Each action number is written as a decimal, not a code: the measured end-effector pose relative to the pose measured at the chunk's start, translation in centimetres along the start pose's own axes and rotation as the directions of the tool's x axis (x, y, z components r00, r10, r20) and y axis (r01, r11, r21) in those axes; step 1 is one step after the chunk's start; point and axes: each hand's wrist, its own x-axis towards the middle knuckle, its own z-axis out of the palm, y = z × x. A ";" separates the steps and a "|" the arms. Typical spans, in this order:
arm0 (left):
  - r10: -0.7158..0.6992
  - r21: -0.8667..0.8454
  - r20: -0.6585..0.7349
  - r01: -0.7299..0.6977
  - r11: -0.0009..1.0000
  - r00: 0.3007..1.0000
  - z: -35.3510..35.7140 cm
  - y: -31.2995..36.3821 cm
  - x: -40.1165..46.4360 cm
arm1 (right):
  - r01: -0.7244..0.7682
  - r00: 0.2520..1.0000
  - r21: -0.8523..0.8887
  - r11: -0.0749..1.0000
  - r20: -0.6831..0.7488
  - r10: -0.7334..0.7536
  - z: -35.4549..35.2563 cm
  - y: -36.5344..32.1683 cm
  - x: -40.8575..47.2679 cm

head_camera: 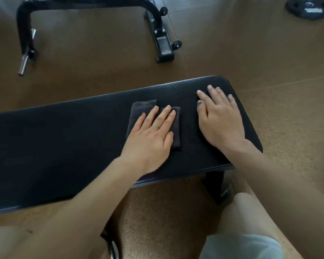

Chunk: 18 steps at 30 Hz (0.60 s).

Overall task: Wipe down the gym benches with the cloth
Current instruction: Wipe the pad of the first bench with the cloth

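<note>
A flat black padded gym bench [64,143] runs across the view from the left edge to right of centre. A folded dark grey cloth [138,107] lies on the pad near its right end. My left hand [151,135] rests flat on the cloth, fingers spread and pressing it onto the pad. To the right of the cloth, apart from it, my right hand [219,120] lies flat on the bare pad with the fingers apart and nothing in it.
Beyond the bench, a black metal equipment frame [157,32] with small wheels and a chrome bar end [23,65] stands on the brown floor. A dark weight plate [307,7] lies at the top right. My knees are close under the bench's near edge.
</note>
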 end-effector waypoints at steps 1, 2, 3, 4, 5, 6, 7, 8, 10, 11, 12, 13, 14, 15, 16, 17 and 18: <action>-0.010 0.010 -0.008 0.010 1.000 1.000 -0.3 -0.3 1.8 | -0.040 0.999 0.015 0.999 -0.020 0.040 0.0 0.3 0.2; -0.024 0.019 -0.012 0.024 1.000 1.000 -0.5 -0.5 3.7 | -0.061 0.998 0.011 0.998 -0.035 0.061 0.2 0.2 0.3; -0.034 0.025 -0.008 0.034 0.999 0.999 -0.7 -0.7 5.5 | -0.069 0.997 -0.005 0.998 -0.046 0.068 0.3 0.1 0.4; -0.037 0.027 0.000 0.037 0.999 0.999 -0.9 -0.7 7.1 | -0.067 0.996 -0.015 0.998 -0.052 0.066 0.5 -0.1 0.6; -0.035 0.027 0.008 0.035 0.999 0.999 -1.1 -0.8 8.4 | -0.062 0.996 -0.017 0.998 -0.057 0.061 0.6 -0.2 0.7; -0.035 0.025 0.017 0.034 0.999 0.999 -1.5 -0.9 9.5 | -0.060 0.997 -0.015 0.998 -0.058 0.059 0.6 -0.3 0.8; -0.039 0.021 0.026 0.039 0.999 0.999 -1.9 -0.9 10.4 | -0.061 0.996 -0.014 0.998 -0.059 0.060 0.5 -0.3 0.9; -0.049 0.021 0.039 0.048 0.999 0.998 -2.1 -0.8 10.9 | -0.062 0.996 -0.016 0.998 -0.063 0.061 0.4 -0.3 0.9; -0.063 0.012 0.057 0.063 0.998 0.996 -2.4 -0.3 10.6 | -0.058 0.996 -0.019 0.998 -0.068 0.056 0.2 -0.3 0.8; -0.062 0.005 0.064 0.061 0.998 0.996 -2.2 0.2 9.8 | -0.055 0.996 -0.013 0.998 -0.069 0.054 0.1 -0.2 0.6; -0.051 0.002 0.061 0.051 0.999 0.997 -1.8 0.7 8.4 | -0.052 0.996 -0.004 0.999 -0.071 0.052 0.1 -0.1 0.4; -0.033 0.002 0.048 0.033 0.999 0.998 -1.2 1.2 6.5 | -0.047 0.996 0.004 0.999 -0.075 0.047 0.2 0.0 0.4; -0.011 0.005 0.028 0.011 1.000 1.000 -0.6 1.8 4.3 | -0.044 0.996 0.008 0.999 -0.079 0.045 0.2 0.0 0.4; 0.013 0.011 0.016 -0.014 1.000 1.000 -0.1 2.4 2.0 | -0.045 0.995 0.009 0.999 -0.084 0.046 0.3 0.0 0.5; 0.034 0.025 0.020 -0.034 0.999 0.999 0.3 2.9 -0.2 | -0.047 0.995 0.008 0.999 -0.091 0.048 0.3 0.0 0.6; 0.051 0.042 0.029 -0.053 0.998 0.998 0.7 3.3 -1.9 | -0.051 0.994 0.004 0.999 -0.098 0.051 0.3 -0.1 0.6; 0.066 0.054 0.035 -0.067 0.996 0.997 0.9 3.4 -2.9 | -0.052 0.993 0.000 0.999 -0.103 0.052 0.3 -0.2 0.6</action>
